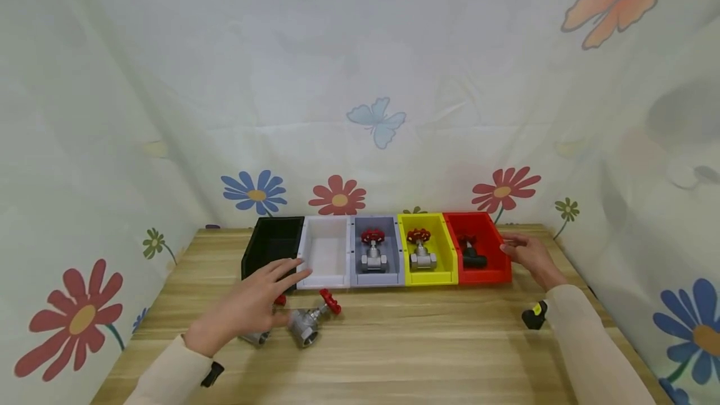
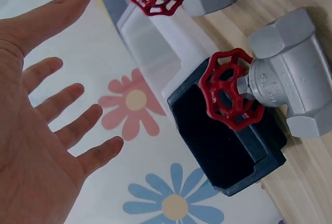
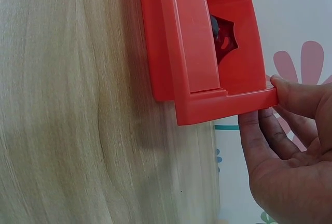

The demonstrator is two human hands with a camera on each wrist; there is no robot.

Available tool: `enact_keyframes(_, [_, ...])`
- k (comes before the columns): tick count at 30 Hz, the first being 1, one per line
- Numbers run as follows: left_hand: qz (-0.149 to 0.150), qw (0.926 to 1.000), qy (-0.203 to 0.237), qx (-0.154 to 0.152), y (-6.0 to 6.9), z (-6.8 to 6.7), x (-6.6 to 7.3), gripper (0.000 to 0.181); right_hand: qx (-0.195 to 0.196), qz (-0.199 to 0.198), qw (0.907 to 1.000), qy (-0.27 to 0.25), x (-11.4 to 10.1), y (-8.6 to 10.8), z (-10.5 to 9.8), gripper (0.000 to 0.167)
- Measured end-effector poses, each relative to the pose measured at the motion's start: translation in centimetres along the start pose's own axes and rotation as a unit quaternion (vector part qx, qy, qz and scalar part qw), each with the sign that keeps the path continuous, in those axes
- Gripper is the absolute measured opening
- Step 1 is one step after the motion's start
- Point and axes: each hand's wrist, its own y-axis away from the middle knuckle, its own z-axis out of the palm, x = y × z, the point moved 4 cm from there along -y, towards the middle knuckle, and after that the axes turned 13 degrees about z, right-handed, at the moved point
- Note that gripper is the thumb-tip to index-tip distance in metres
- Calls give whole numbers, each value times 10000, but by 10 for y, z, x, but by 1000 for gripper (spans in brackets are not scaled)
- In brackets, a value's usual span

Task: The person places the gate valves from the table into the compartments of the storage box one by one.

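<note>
At the right end of a row of bins, my right hand (image 1: 529, 256) pinches the side rim of the red bin (image 1: 485, 276). In the right wrist view the thumb lies on that rim, with fingers beneath it. Inside sits a dark valve with a red handwheel (image 3: 226, 38). My left hand (image 1: 250, 302), fingers spread and holding nothing, is over the table in front of the black bin (image 2: 212, 146). Close to it lie two silver gate valves with red handwheels, one valve (image 1: 306, 328) plainly visible, the other valve (image 1: 257, 337) partly hidden by the hand.
Between the black and red bins stand a white bin (image 1: 326, 249), a grey bin (image 1: 378, 279) and a yellow bin (image 1: 432, 278). The grey and yellow ones each hold a silver valve with a red handwheel. A patterned curtain (image 1: 292, 80) hangs behind the wooden table (image 1: 416, 349).
</note>
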Motion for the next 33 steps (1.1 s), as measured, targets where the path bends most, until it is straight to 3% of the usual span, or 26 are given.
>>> enact_keyframes(10, [14,9974,247,-674,-7,20,7,109,-17,0,10000,-30,-1,0,-1,56])
enact_keyframes(18, [200,9931,356,-1102,-13,36,15,111,-45,13,10000,-52,0,0,-2,57])
enact_keyframes(33, [989,9888,-349,-1065,-21,56,31,105,-74,-14,9999,-86,0,0,0,57])
